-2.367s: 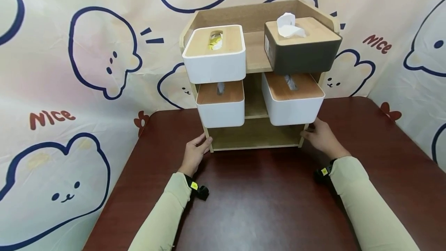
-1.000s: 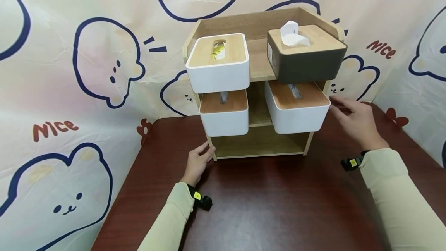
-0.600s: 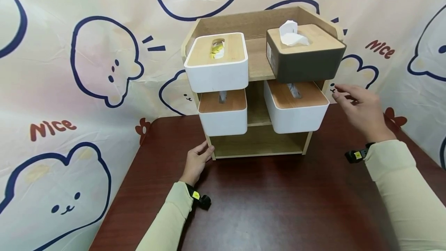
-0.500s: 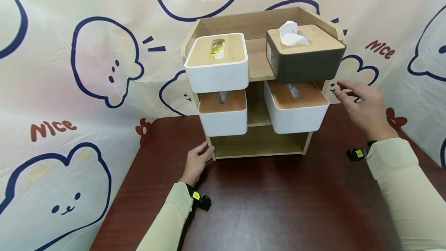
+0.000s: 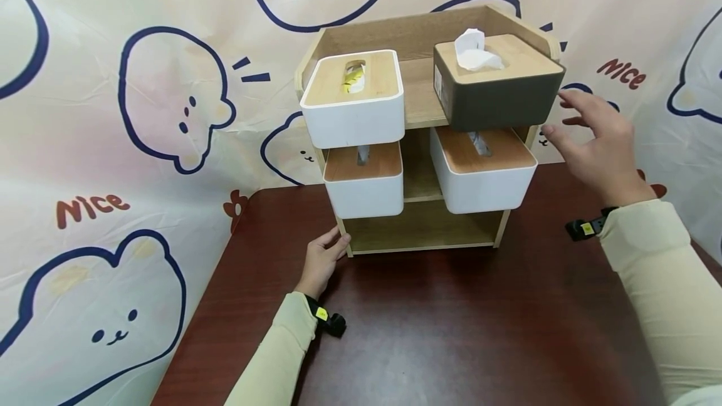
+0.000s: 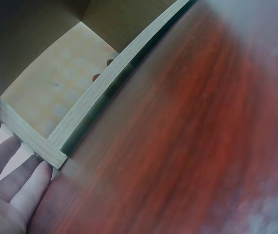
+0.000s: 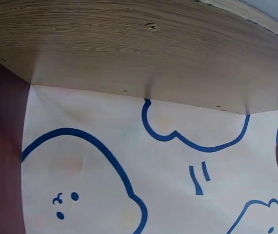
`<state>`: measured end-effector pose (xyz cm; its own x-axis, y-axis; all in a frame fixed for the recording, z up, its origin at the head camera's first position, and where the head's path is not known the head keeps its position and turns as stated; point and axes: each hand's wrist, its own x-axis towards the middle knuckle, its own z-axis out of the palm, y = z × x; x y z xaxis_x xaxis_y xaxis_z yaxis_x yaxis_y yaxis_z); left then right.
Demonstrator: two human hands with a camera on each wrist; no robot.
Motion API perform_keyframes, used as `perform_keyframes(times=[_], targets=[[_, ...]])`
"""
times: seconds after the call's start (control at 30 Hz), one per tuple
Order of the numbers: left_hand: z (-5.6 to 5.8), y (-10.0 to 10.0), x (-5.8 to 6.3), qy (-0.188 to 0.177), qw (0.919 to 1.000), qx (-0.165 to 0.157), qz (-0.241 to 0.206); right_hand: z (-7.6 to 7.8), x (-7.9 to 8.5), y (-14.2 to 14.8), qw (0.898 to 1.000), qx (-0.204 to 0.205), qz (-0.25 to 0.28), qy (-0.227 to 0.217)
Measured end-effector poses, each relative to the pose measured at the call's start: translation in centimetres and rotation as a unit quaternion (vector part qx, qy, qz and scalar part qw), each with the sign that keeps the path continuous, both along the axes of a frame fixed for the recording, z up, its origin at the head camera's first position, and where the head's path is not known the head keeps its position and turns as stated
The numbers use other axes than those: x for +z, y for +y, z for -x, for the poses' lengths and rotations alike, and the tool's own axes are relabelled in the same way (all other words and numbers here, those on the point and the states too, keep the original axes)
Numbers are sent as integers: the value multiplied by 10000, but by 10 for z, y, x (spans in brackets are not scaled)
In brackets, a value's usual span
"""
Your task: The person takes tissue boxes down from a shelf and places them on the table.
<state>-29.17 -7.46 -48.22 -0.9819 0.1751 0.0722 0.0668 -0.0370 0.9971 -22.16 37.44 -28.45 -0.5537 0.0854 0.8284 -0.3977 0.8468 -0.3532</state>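
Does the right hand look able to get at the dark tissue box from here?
Probably yes: the right hand appears to hold nothing, its fingertips are close by the dark tissue box, and nothing visible stands between them.

- Wooden shelf point(image 5: 420, 89) upright on the counter point(image 5: 440, 324).
- Around its centre: pale-lidded white box point(image 5: 354, 125) at ten o'clock, dark box point(image 5: 502, 104) at two, brown-lidded box point(image 5: 365, 199) at eight, second brown-lidded box point(image 5: 489, 194) at four.
- Left hand point(image 5: 320, 262) pinches the shelf's edge at seven o'clock.
- Right hand point(image 5: 603, 143) at three, fingertips beside the dark box, contact unclear.
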Motion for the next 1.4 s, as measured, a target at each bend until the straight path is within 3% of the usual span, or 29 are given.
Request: perform_keyframes(times=[0.1, 0.17, 0.4, 0.7, 1.1, 1.4], targets=[[6, 0, -11, -3, 9999, 11, -108, 1, 6, 0, 9996, 155, -172, 141], [6, 0, -13, 45, 9999, 40, -114, 1, 10, 0, 9988, 268, -339, 235], [7, 0, -13, 173, 9997, 115, -124, 3, 22, -2, 9960, 477, -574, 491], [8, -1, -13, 183, 9997, 117, -113, 1, 31, -11, 9967, 129, -624, 507], [7, 0, -12, 176, 9997, 140, -33, 1, 41, -14, 9899, 517, -1082, 763], [9, 0, -15, 284, 9995, 125, -113, 3, 44, -18, 9861, 532, -1272, 932]])
